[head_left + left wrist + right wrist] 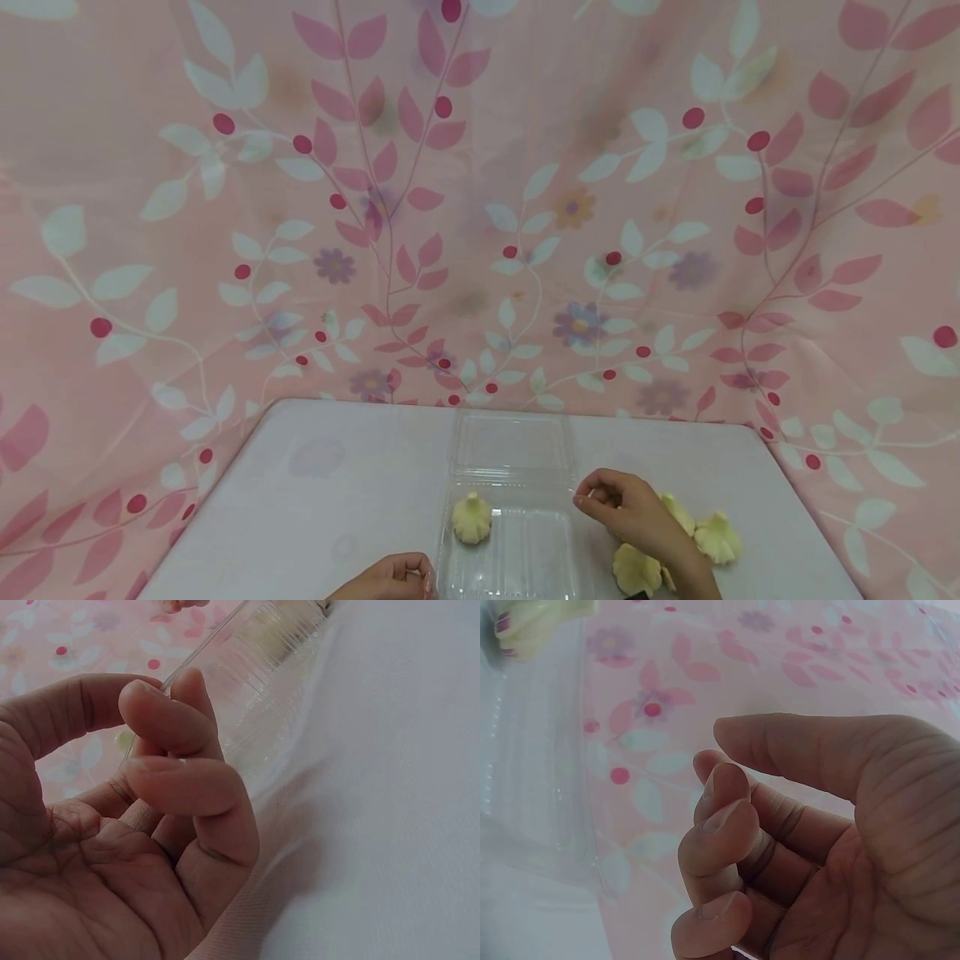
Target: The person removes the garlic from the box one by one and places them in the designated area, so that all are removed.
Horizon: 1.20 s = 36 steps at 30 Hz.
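Note:
A clear plastic clamshell container [536, 550] lies opened on the table, its lid [513, 442] folded back toward the wall. One pale yellow garlic bulb [472, 520] sits upright in the container's back left corner. My left hand [395, 577] is at the container's left side, where thumb and fingertips pinch its thin rim in the left wrist view. Over the container's right edge hovers my right hand [628, 506], fingers loosely bent. A gap shows between its thumb and fingertips in the right wrist view, with nothing held.
More garlic bulbs [717, 537] lie in a group on the right, partly hidden under the right forearm. The white-covered table [315, 500] meets a pink floral cloth [480, 208] along its back and sides. A small black object [637, 596] shows at the bottom edge.

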Tool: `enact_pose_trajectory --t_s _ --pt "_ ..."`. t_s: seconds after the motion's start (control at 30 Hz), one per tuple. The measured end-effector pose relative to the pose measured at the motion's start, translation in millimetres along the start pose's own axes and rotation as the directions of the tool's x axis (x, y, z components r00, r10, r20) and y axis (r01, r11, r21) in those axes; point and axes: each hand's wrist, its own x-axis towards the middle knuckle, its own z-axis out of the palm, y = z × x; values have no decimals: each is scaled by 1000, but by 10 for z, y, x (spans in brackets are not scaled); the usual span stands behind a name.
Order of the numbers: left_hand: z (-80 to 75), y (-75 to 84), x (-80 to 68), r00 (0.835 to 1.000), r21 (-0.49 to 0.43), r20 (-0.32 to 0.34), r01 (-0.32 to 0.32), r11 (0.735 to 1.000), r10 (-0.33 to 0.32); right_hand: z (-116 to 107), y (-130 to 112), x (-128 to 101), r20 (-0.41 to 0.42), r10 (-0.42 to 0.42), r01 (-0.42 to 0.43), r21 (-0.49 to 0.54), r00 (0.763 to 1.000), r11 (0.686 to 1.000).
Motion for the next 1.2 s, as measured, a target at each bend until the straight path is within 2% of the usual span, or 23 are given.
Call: enact_pose_trajectory --t_s 0.33,0.5,0.7,0.93,1.2 --pt "12 12 -4 999 9 24 -31 999 31 78 -34 49 43 -38 37 35 998 999" --pt "0 4 4 999 6 31 -28 1000 28 113 -42 75 40 -58 56 37 998 998" --pt "-23 -7 7 999 -1 27 -22 1000 22 179 -50 102 28 -60 59 24 998 998" --pt "-50 -26 17 997 2 61 -43 999 43 247 -69 134 38 -58 56 49 998 997" --pt "-52 -24 13 998 -13 56 -31 999 32 302 -55 191 45 -61 60 32 997 998"
